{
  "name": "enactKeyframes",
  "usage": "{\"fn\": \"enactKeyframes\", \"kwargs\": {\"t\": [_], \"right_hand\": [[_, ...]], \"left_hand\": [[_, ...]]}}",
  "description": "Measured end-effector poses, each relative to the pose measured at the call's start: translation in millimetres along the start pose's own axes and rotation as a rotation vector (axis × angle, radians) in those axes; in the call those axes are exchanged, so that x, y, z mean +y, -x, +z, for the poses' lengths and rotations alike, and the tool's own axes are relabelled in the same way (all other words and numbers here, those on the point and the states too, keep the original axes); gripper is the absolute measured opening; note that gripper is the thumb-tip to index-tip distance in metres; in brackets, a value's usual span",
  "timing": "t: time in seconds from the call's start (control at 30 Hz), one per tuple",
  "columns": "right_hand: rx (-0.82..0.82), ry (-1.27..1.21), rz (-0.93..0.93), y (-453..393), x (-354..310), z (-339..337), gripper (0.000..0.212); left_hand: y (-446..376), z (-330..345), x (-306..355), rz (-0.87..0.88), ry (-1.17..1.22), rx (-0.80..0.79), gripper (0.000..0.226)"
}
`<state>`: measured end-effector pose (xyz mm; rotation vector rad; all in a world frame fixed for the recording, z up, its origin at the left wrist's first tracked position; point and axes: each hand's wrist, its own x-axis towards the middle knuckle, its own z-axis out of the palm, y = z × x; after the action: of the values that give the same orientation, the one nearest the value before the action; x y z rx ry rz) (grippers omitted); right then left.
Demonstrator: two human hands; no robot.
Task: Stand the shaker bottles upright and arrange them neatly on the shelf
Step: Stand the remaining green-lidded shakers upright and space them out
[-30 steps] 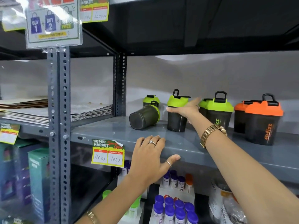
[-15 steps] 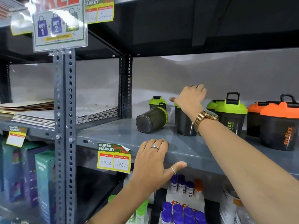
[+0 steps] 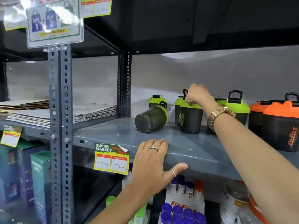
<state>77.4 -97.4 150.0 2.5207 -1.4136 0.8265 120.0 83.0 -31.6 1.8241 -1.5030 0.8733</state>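
1. While the left hand (image 3: 152,165) lies flat and open on the shelf (image 3: 194,152) edge, seemingly to brace, the right hand (image 3: 196,94) pinches an upright bottle (image 3: 191,118) by its lid, mid-frame.
2. One bottle (image 3: 150,118) lies toppled just left, needing righting.

Both forearms are bare, with no sleeve in view on either. The right hand (image 3: 198,94) has a gold-toned metal watch (image 3: 218,115) with a link bracelet just behind it on the wrist. The left hand (image 3: 152,168) wears a slim silver ring with a small pale stone (image 3: 153,147) on the ring finger and a plain thin silver band (image 3: 173,172) on the thumb.
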Motion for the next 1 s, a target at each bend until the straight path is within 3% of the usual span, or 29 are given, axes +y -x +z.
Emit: {"fn": "enactKeyframes", "kwargs": {"t": [0.23, 0.37, 0.53, 0.73, 0.83, 0.9, 1.0], "right_hand": [[-0.099, -0.145, -0.074, -8.1, 20.0, -5.2, 0.047], [-0.143, -0.349, -0.072, -10.6, 29.3, -3.9, 0.05], [-0.127, -0.67, -0.035, -9.0, 36.0, 0.2, 0.047], [-0.096, -0.796, -0.043, -4.8, 37.4, 6.7, 0.044], [-0.068, -0.934, -0.008, -2.1, 35.4, 11.0, 0.051], [0.032, -1.029, 0.029, 2.0, 33.7, 14.2, 0.056], [0.394, -0.993, -0.015, 10.9, 28.1, 17.7, 0.052]], "left_hand": [[0.4, 1.6, 0.1, -0.014, 0.006, 0.006, 0.07], [0.6, 2.2, -0.3, -0.018, 0.015, 0.0, 0.07], [0.7, 2.6, -1.5, -0.011, 0.009, -0.002, 0.069], [0.8, 2.4, -1.7, -0.013, 0.021, -0.023, 0.07], [-1.1, -0.4, -3.3, 0.003, 0.024, -0.041, 0.071], [-2.6, -4.4, -5.5, 0.029, 0.012, -0.077, 0.073], [-3.2, -9.8, -14.2, 0.017, 0.01, -0.11, 0.076]]}}
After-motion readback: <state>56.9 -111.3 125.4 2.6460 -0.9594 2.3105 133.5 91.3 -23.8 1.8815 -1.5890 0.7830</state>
